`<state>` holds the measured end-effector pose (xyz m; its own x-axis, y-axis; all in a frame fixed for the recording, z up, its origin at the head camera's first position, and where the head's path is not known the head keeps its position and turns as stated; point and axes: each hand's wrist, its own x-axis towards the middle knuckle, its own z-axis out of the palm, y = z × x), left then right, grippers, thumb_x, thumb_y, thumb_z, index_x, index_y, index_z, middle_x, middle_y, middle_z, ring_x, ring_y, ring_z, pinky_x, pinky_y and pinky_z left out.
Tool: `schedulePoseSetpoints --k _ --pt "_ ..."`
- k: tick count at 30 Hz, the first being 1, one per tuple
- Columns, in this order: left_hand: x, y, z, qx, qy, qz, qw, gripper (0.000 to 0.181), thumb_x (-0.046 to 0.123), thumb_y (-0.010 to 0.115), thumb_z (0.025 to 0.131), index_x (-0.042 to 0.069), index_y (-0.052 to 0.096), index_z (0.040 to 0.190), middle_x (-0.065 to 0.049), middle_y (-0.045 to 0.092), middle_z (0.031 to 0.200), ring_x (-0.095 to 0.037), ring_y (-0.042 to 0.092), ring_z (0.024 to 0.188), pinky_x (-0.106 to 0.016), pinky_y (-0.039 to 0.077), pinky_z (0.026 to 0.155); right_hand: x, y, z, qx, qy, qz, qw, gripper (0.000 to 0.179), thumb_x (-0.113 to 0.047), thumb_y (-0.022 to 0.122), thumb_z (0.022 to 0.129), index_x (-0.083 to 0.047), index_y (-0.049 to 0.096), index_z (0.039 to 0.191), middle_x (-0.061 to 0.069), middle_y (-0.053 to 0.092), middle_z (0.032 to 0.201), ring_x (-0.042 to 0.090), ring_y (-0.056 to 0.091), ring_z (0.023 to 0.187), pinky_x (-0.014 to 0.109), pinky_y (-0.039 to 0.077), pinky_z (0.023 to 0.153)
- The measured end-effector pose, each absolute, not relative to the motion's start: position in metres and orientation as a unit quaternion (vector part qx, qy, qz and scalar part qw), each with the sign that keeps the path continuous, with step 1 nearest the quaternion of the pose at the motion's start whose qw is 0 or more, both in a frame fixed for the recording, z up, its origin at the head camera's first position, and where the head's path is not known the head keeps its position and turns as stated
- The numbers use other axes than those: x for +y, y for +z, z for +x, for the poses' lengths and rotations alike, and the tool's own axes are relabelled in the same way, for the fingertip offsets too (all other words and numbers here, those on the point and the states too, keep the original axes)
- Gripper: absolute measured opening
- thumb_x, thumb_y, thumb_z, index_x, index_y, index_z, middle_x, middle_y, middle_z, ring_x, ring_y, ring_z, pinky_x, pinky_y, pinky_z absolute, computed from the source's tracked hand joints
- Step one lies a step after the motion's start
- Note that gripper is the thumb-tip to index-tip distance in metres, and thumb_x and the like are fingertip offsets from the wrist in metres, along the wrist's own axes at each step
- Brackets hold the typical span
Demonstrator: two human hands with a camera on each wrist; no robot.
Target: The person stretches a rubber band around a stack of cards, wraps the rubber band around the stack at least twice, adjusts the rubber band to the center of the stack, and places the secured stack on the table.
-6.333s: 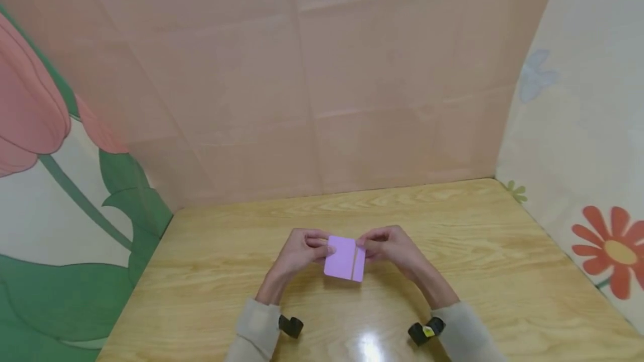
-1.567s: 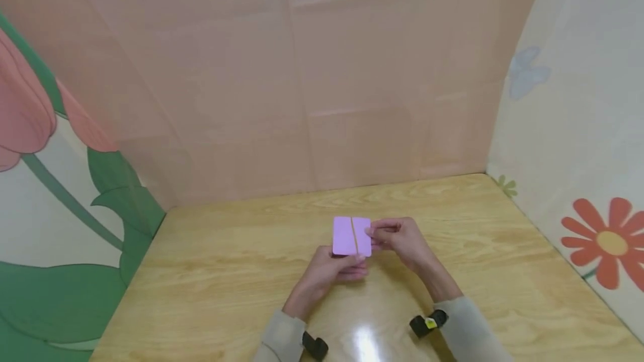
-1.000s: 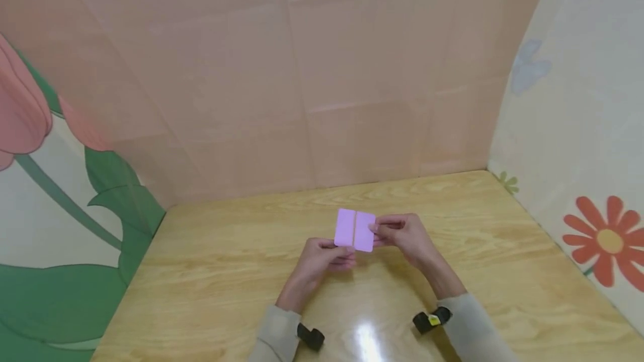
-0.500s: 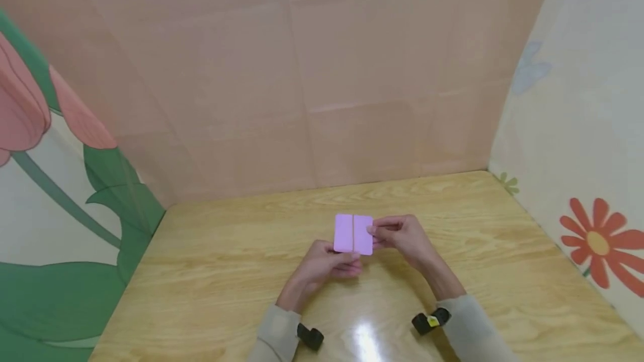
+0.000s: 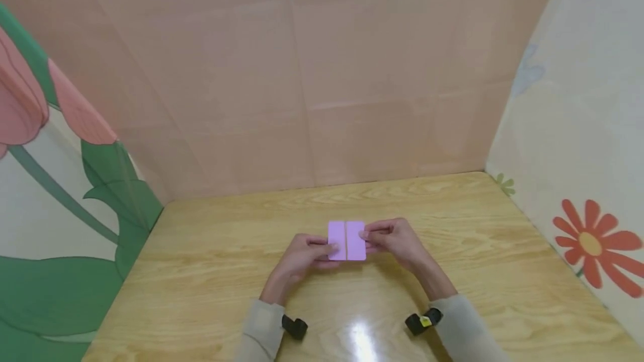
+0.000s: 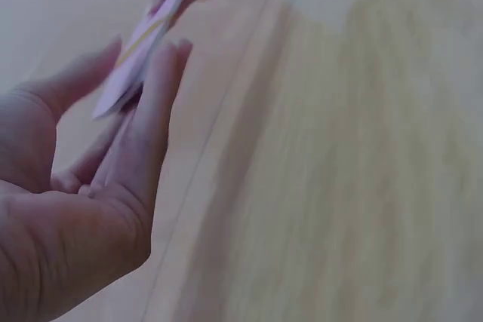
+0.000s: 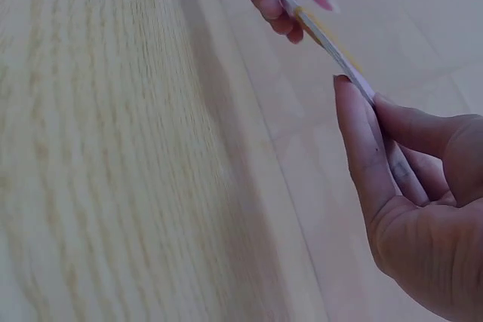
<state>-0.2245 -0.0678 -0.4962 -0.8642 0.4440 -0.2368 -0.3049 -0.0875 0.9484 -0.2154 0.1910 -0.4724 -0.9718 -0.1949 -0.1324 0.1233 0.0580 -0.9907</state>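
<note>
A thin, pink, square stack of cards (image 5: 355,242) is held up above the table, its broad face toward the head camera. Around its middle runs a tan rubber band (image 5: 346,241), roughly upright in the head view. My left hand (image 5: 300,255) pinches the left edge, thumb in front and fingers behind. At the right edge my right hand (image 5: 397,242) pinches the stack between thumb and fingers. Edge-on in the right wrist view, the card stack (image 7: 324,39) looks slim, and the rubber band (image 7: 332,35) stands slightly off its face. The back of the stack is mostly hidden.
The wooden table (image 5: 211,272) spreads below both hands. Behind it stands a pinkish cloth backdrop (image 5: 302,99). Flower-patterned panels flank it, with a green leaf (image 5: 55,300) at left and a red flower (image 5: 590,243) at right. Dark wrist straps (image 5: 294,327) sit at the sleeves.
The band, near the right edge 6.3 seconds ago, now lies near the middle. In the last half second my left hand shifted from the bottom edge to the left edge, and the stack came slightly nearer.
</note>
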Motion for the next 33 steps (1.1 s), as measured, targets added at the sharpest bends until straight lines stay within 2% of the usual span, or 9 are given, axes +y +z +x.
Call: schedulePoseSetpoints --k 3,9,12,22,30,33 --pt "-0.078 -0.495 -0.230 0.639 0.737 0.037 0.216 0.032 -0.001 0.073 0.095 -0.018 0.067 0.121 -0.019 0.079 0.102 -0.021 0.080 0.084 -0.038 0.069 0.083 0.189 -0.475 -0.217 0.722 -0.679 -0.026 0.130 0.030 -0.001 0.070 0.098 0.020 0.066 0.120 0.020 0.080 0.100 0.017 0.079 0.081 0.034 0.069 0.077" --pt "-0.084 -0.498 -0.240 0.651 0.731 0.013 0.206 0.025 -0.007 0.070 0.095 -0.019 0.068 0.118 -0.010 0.079 0.093 -0.017 0.078 0.081 -0.033 0.069 0.081 0.183 -0.482 -0.227 0.737 -0.660 -0.004 0.145 0.027 -0.001 0.071 0.098 0.017 0.069 0.117 0.018 0.080 0.096 0.018 0.078 0.078 0.037 0.070 0.077" --pt "-0.083 -0.498 -0.251 0.659 0.727 0.002 0.194 0.024 -0.008 0.070 0.094 -0.019 0.069 0.116 -0.009 0.078 0.089 -0.017 0.077 0.077 -0.032 0.069 0.078 0.180 -0.482 -0.240 0.756 -0.637 0.003 0.151 0.024 -0.002 0.071 0.098 0.014 0.071 0.116 0.018 0.079 0.096 0.020 0.078 0.078 0.038 0.070 0.076" --pt "-0.080 -0.503 -0.277 0.693 0.693 -0.036 0.193 0.020 -0.009 0.071 0.094 -0.017 0.072 0.112 -0.011 0.077 0.083 -0.016 0.075 0.069 -0.032 0.069 0.075 0.168 -0.487 -0.274 0.799 -0.575 0.049 0.167 0.017 0.001 0.071 0.097 0.011 0.074 0.110 0.016 0.080 0.092 0.015 0.074 0.068 0.032 0.069 0.070" --pt "-0.083 -0.499 -0.279 0.732 0.655 -0.044 0.182 0.017 -0.007 0.070 0.095 -0.014 0.074 0.110 -0.023 0.080 0.094 -0.016 0.077 0.069 -0.031 0.069 0.073 0.157 -0.487 -0.282 0.813 -0.552 0.054 0.178 0.013 0.003 0.070 0.096 0.010 0.074 0.106 0.019 0.080 0.093 0.018 0.074 0.070 0.034 0.070 0.072" --pt "-0.083 -0.495 -0.279 0.756 0.629 -0.041 0.177 0.014 -0.006 0.071 0.095 -0.012 0.076 0.107 -0.024 0.080 0.095 -0.017 0.078 0.070 -0.031 0.069 0.072 0.152 -0.485 -0.281 0.821 -0.542 0.057 0.173 0.011 0.004 0.071 0.093 0.010 0.075 0.101 0.018 0.079 0.089 0.018 0.073 0.068 0.033 0.069 0.069"
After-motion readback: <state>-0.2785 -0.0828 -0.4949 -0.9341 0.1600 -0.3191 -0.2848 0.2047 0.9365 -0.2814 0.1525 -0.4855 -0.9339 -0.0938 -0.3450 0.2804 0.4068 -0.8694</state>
